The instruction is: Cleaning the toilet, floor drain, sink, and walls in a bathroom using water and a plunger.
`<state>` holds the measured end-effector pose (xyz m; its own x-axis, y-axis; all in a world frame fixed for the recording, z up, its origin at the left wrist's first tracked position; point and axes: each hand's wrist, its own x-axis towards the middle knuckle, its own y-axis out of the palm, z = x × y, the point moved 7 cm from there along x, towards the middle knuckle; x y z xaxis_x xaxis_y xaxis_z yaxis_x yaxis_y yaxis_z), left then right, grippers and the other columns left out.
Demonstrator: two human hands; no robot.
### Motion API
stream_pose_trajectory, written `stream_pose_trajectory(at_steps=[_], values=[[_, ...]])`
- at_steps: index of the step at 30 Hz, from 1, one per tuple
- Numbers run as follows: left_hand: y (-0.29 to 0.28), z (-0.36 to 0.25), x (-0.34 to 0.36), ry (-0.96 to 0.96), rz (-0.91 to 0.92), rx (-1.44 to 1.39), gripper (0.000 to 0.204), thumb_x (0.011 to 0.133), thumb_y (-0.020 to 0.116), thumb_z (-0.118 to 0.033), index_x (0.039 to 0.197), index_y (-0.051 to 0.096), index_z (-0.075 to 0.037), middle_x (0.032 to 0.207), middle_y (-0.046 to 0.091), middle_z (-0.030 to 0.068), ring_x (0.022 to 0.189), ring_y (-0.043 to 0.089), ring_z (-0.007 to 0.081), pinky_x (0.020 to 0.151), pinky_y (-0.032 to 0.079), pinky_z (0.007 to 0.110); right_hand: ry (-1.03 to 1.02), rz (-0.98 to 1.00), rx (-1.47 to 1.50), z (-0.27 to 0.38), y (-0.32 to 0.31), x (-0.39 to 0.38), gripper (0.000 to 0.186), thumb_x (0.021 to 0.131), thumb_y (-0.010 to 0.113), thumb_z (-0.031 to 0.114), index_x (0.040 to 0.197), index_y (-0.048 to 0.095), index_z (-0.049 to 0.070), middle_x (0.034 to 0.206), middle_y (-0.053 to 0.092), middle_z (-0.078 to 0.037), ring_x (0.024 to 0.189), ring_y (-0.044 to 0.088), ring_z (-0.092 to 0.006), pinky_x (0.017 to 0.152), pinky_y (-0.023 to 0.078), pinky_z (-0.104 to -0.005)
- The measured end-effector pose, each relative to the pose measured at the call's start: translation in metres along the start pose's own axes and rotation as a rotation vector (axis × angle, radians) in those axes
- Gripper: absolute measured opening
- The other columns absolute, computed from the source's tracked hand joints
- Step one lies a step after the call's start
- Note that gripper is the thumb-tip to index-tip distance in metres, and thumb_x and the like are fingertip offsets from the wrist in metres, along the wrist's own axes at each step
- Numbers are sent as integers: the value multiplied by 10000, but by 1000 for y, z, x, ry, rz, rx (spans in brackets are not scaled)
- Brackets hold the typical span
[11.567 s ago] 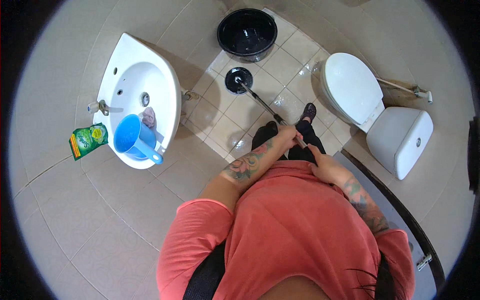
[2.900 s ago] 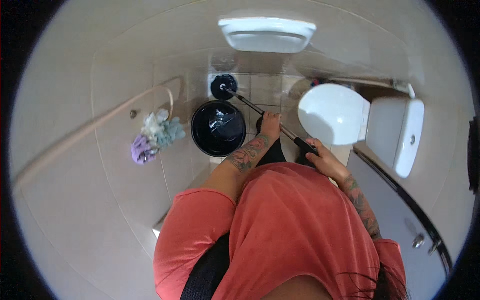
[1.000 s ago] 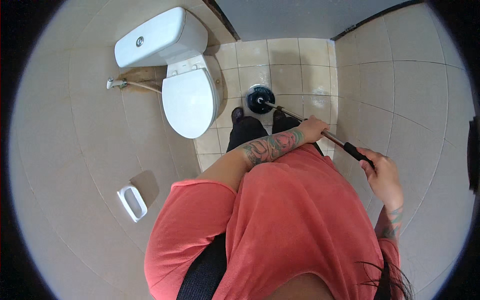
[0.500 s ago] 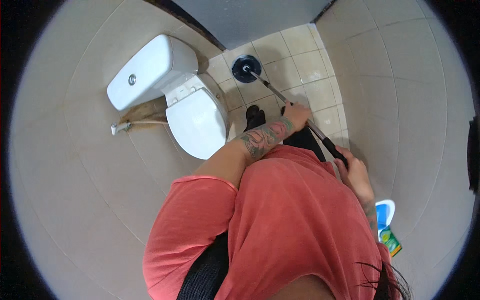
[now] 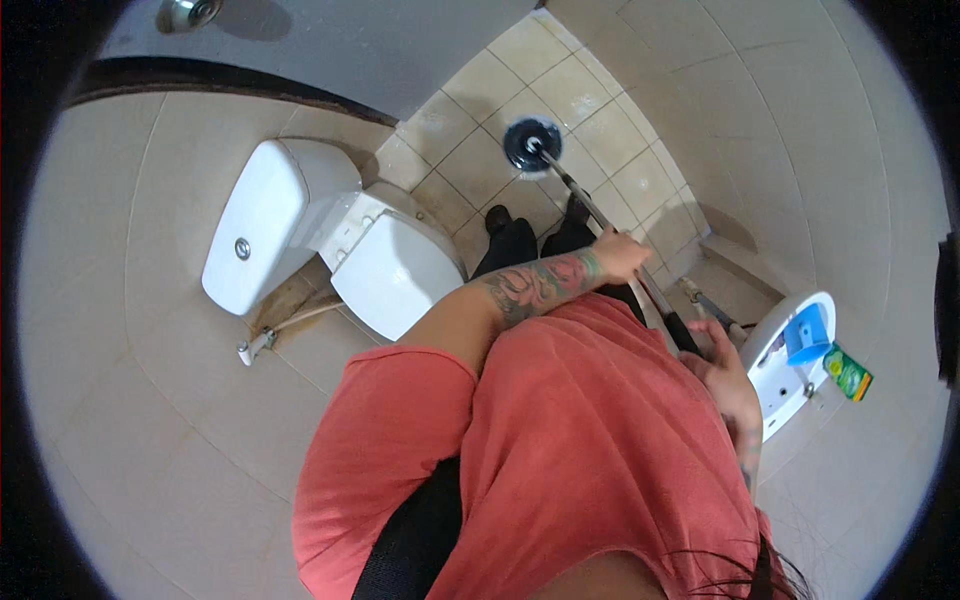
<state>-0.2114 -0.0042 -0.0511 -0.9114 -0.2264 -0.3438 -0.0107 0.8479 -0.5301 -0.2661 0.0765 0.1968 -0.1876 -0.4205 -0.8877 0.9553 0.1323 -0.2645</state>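
A mop (image 5: pixel 515 146) with a round, dark head stands on the tiled floor, and its metal pole slants back toward me. White fringe shows at the edge of the head. My left hand (image 5: pixel 622 256) is closed around the middle of the pole, the forearm reaching across my front. Lower down, my right hand (image 5: pixel 722 372) holds the black grip at the pole's upper end, its fingers partly spread and slightly blurred. My dark shoes are just behind the mop head.
A white toilet (image 5: pixel 395 275), lid down, stands at left, with a hand sprayer (image 5: pixel 257 346) beside it. At right is a white washbasin (image 5: pixel 765 405) holding a blue container (image 5: pixel 806 335), next to a green packet (image 5: pixel 848 374). A grey door (image 5: pixel 370 45) and tiled walls close in.
My view has swung right, bringing the whole washbasin and a door knob into sight. The mop head has shifted across the tiles. Both hands stay on the pole; the right hand's fingers have loosened somewhat.
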Motion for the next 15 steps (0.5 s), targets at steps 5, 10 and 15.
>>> stream_pose_trajectory(at_steps=[5, 10, 15], values=[[-21, 87, -17, -11, -215, 62, 303, 756, 667, -196, 1059, 650, -203, 957, 677, 64, 1075, 581, 302, 853, 418, 602, -62, 121, 277, -10, 55, 68, 547, 891, 588, 20, 1391, 390, 120, 865, 615, -55, 770, 584, -125, 680, 469, -264], [-29, 115, -35, -175, -55, 97, 320, 762, 693, -151, 1075, 655, -202, 986, 665, 67, 1071, 574, 304, 812, 479, 510, -68, 289, 501, -30, 94, 104, 558, 882, 605, 54, 1387, 370, 72, 962, 641, -92, 863, 598, -140, 787, 475, -273], [-16, 68, -61, -148, -59, 66, 285, 858, 620, -154, 1142, 634, -171, 1050, 663, 91, 1150, 520, 332, 873, 490, 447, -8, 206, 635, -35, 74, 66, 557, 876, 606, 27, 1386, 386, 57, 917, 636, -59, 756, 598, -113, 659, 480, -251]])
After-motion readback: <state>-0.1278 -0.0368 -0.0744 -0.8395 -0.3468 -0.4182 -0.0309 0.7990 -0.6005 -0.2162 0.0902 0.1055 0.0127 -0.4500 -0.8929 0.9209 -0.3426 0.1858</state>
